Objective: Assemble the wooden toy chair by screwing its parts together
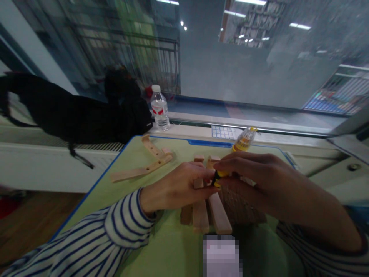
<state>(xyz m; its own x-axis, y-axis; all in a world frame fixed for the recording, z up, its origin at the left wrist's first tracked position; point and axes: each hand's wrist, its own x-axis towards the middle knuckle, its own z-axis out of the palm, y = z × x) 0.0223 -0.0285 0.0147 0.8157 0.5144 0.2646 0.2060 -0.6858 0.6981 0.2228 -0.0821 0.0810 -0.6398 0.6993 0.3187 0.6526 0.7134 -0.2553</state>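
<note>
My right hand is closed round a small yellow-and-black object; its kind is mostly hidden by the fingers. My left hand meets it from the other side, thumb and fingertips pinched at its black end. Below both hands, two pale wooden strips lie side by side, reaching over a rough brown block. Farther left on the green table rest jointed wooden pieces with dark holes, apart from the hands.
Behind my right hand stands a clear bottle with yellow contents. A water bottle and a black bag are on the window ledge. At the table's near side lies a blurred-out, phone-shaped thing. A large window spans the back.
</note>
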